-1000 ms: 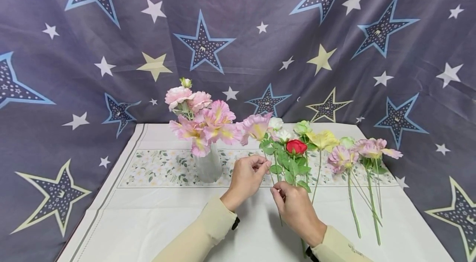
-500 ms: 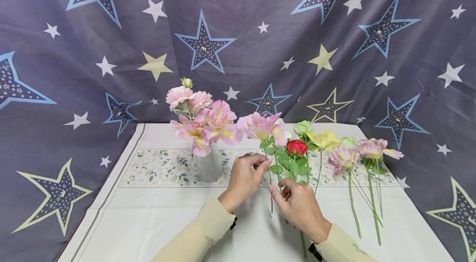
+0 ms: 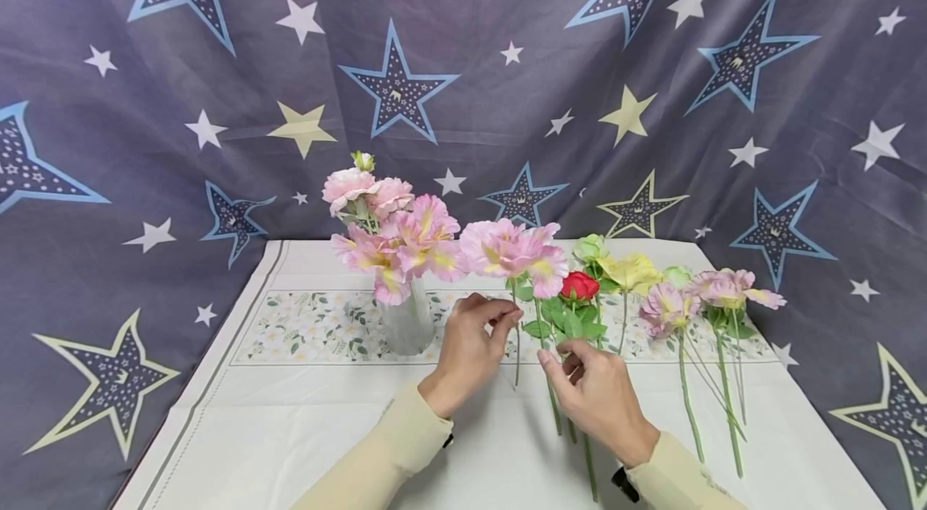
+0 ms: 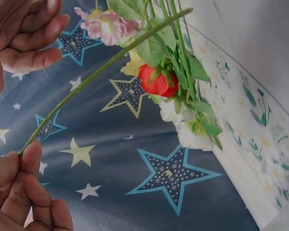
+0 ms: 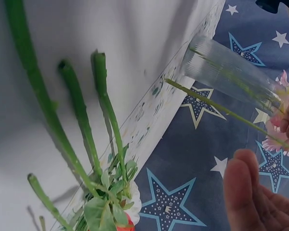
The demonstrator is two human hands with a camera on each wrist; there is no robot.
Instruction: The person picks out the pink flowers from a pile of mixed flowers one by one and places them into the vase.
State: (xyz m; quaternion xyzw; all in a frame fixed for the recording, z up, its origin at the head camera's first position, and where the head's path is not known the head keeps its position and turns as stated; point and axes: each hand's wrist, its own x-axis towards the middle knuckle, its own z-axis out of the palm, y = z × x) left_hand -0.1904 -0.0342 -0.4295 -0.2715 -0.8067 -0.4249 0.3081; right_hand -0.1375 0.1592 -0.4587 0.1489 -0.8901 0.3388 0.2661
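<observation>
My left hand (image 3: 471, 341) pinches the thin green stem of a pink-and-yellow artificial flower (image 3: 510, 248) between thumb and fingertips, just below the bloom. In the left wrist view the stem (image 4: 96, 72) runs free from those fingers to its cut end. My right hand (image 3: 601, 397) hovers to the right of it, its fingers loosely bent and holding nothing; the right wrist view shows its fingertips (image 5: 241, 183) apart from the stem. Left of both hands stands a clear ribbed glass vase (image 3: 407, 325), with pink flowers (image 3: 423, 236) in its mouth.
Just beyond my right hand lie a red rose (image 3: 578, 285) and a yellow flower (image 3: 632, 273). Two pale pink flowers (image 3: 668, 309) lie farther right. A floral strip (image 3: 304, 329) crosses the white tablecloth (image 3: 290, 429); a starry curtain (image 3: 463, 148) hangs behind.
My right hand has let go of the pink flower's stem and moved a little right. The left hand has shifted slightly left, and the flower has turned, its stem now hanging nearly upright.
</observation>
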